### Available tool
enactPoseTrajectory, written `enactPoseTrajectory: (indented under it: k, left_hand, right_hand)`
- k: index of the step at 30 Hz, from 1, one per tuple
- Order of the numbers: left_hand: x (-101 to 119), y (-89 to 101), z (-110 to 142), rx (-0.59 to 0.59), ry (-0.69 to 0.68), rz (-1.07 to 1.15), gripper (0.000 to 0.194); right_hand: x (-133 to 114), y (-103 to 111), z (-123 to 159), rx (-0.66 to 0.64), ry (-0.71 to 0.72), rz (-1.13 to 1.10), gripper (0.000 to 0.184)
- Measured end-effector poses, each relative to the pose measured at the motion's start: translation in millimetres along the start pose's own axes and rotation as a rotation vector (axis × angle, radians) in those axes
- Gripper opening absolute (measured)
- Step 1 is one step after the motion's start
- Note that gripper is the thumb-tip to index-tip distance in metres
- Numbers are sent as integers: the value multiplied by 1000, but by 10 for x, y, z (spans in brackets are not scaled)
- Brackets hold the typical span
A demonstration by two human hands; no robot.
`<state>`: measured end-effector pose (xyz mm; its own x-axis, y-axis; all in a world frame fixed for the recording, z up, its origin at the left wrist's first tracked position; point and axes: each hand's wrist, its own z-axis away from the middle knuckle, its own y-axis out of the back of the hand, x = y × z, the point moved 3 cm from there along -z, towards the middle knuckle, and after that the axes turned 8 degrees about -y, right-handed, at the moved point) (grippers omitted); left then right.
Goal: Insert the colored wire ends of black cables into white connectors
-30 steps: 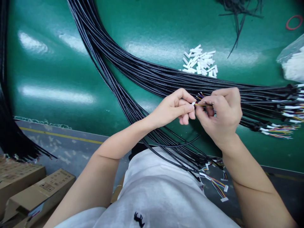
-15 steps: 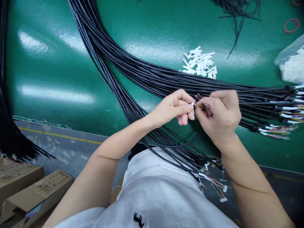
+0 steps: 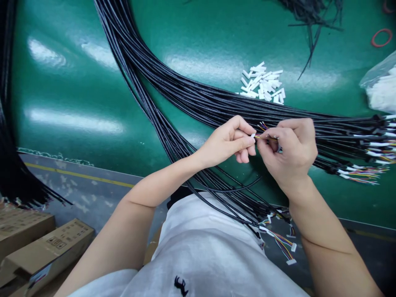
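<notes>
Thumb and forefinger of my left hand (image 3: 230,142) pinch a small white connector housing (image 3: 253,135). Close beside it, my right hand (image 3: 289,150) pinches thin coloured wires (image 3: 262,126), some with bare tips fanning out above the fingers. At least one wire spans the short gap to the housing; whether it sits inside is too small to tell. Both hands are over the near edge of a thick bundle of black cables (image 3: 198,97). Below them, a second cable bundle (image 3: 216,181) runs toward my lap, with wire ends bearing white connectors (image 3: 291,261).
A pile of white housings (image 3: 262,82) lies beyond the cables on the green table (image 3: 77,90). Right of it are a clear bag of white parts (image 3: 382,88), a red ring (image 3: 381,37) and dark strips (image 3: 309,20). Cardboard boxes (image 3: 49,247) stand low at left.
The view has shifted slightly, so the table items appear a little right and lower. Both hands keep their pinch, with almost no movement between them.
</notes>
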<state>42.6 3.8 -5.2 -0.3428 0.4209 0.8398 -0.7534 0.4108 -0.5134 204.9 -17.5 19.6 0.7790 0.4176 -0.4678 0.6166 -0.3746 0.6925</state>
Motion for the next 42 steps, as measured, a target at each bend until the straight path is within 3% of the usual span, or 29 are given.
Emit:
enactPoseTrajectory:
  k: [7,14,20,28,42]
  left_hand:
    - [16,-2,-4,13,30,29,58]
    - [1,19,-14,4,86,104,56]
    - [3,18,-14,18,124,112,57]
    - [9,-3,1,33,60,19,60]
    - [-7,25,-17,0,145,133,58]
  right_hand:
    - [-2,-15,34,33,23,44,12]
    - [-24,-22,49,11,65,226,10]
    - [-47,-5,35,20,99,202,12]
    - [-37,-20,13,59,114,192,15]
    - [-52,8,7,60,130,163,16]
